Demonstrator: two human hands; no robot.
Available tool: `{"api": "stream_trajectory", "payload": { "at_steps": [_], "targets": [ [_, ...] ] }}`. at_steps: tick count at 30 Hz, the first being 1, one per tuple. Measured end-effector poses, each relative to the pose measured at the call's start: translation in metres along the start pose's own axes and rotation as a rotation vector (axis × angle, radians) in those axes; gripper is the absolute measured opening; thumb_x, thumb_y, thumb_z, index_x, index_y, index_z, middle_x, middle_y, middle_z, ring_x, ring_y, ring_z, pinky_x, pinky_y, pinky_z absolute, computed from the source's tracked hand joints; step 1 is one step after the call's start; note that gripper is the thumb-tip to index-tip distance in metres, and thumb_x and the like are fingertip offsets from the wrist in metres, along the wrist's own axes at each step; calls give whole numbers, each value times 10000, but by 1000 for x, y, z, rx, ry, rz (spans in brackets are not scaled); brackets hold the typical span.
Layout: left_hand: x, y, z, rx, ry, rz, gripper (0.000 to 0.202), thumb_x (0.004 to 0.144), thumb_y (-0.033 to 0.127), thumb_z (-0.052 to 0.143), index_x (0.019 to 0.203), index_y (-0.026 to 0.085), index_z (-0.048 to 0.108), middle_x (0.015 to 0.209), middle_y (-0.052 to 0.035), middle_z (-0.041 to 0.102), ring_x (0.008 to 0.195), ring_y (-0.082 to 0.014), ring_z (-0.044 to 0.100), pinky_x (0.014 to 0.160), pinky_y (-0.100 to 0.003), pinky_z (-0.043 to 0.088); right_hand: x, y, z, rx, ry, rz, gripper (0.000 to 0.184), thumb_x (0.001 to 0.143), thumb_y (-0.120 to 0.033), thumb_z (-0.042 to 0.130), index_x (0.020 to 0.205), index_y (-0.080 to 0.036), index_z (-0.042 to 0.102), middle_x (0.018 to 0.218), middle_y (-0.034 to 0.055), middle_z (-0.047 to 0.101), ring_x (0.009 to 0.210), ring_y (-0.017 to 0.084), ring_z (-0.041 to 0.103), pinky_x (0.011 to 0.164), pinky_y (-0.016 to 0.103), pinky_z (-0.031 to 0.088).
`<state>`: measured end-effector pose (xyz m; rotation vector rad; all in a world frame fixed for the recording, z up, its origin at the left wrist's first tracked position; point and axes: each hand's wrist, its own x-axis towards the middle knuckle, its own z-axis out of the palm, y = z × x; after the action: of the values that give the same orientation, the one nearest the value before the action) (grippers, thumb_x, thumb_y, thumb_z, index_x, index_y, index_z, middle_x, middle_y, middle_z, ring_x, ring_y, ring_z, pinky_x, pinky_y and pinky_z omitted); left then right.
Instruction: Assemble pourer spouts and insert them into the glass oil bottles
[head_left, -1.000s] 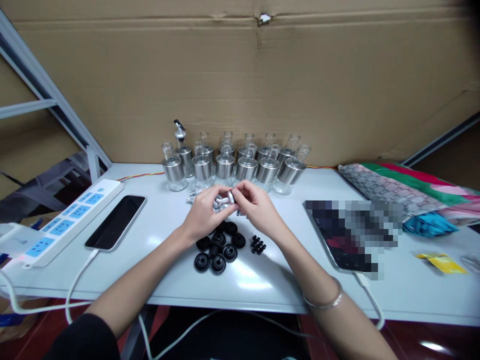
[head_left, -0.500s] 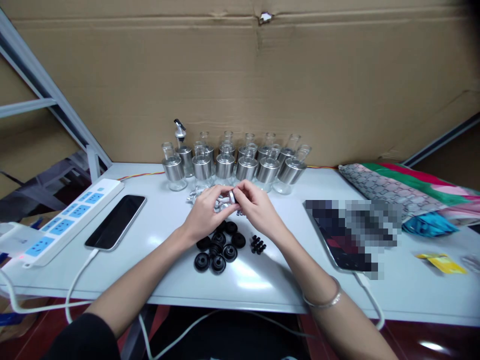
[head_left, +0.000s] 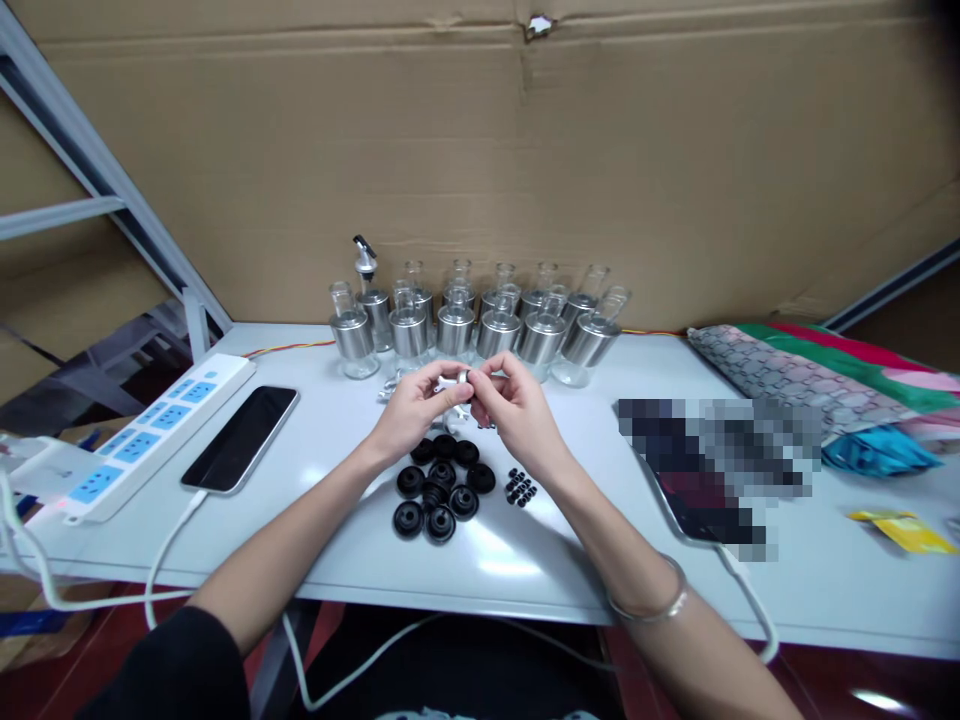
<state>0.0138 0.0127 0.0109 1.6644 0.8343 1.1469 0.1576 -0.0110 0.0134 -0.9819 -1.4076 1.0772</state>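
My left hand [head_left: 412, 410] is closed around a silver pourer spout [head_left: 450, 384], which is partly hidden by the fingers. Pinching at its wide end, my right hand [head_left: 516, 410] meets the left one fingertip to fingertip. On the table below lie several round black stoppers [head_left: 439, 522] in a cluster. To their right is a small heap of tiny black pieces [head_left: 519, 488]. More silver parts [head_left: 389, 388] show just behind my left hand. Glass bottles with metal sleeves [head_left: 455, 325] stand in two rows behind my hands; one at the back left carries a pourer [head_left: 364, 258].
On the left are a white power strip [head_left: 161, 435] and a charging phone [head_left: 241, 440]. A partly blurred phone [head_left: 675, 490] lies on the right, with a patterned cloth bag [head_left: 810, 375] and a yellow packet [head_left: 904, 530] beyond. Cardboard [head_left: 480, 150] walls off the back.
Both hands stay together on the spout while the fingers of my right hand shift around its wide end. The whole view has slid slightly, moving things a little to the right.
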Motion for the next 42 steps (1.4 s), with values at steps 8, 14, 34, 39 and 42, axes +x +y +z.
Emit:
{"api": "stream_trajectory", "payload": {
  "at_steps": [8,14,34,39,42],
  "targets": [
    [2,9,-20,-13,-162,-14,355,692,427,728,927,166,674,898,-57,666,793,-168,602,698,-266,492,-12,-9,-2,-364,-42,-192,174,903,-360,462,806,-224,412,623,-51,446,553,101,411,541,240,326],
    [3,9,-36,85,-303,-46,296,709,392,702,909,175,696,837,-39,658,647,-123,525,569,-224,414,-15,-8,-3,-625,-161,-412,119,919,-271,435,813,-217,435,709,1,522,596,122,443,570,254,358],
    [-10,3,-12,637,-111,632,277,882,328,581,1116,184,540,1045,-78,651,981,-197,588,938,-390,454,-2,-7,-21,138,-252,118,351,793,-518,600,768,-209,435,561,-86,432,506,73,362,524,237,291],
    [-6,10,-22,745,-164,614,315,911,430,503,1106,184,538,1015,-55,656,959,-194,583,1052,-450,354,-3,-11,-14,197,-192,68,370,748,-492,673,718,-201,446,589,-64,508,518,69,417,515,226,310],
    [-4,14,-27,714,-214,552,301,920,434,485,1091,193,540,1037,-41,650,975,-184,569,1073,-432,330,-5,-8,-11,104,-135,-17,339,771,-471,658,724,-199,461,635,-40,536,570,86,468,545,234,345]
  ]
}}
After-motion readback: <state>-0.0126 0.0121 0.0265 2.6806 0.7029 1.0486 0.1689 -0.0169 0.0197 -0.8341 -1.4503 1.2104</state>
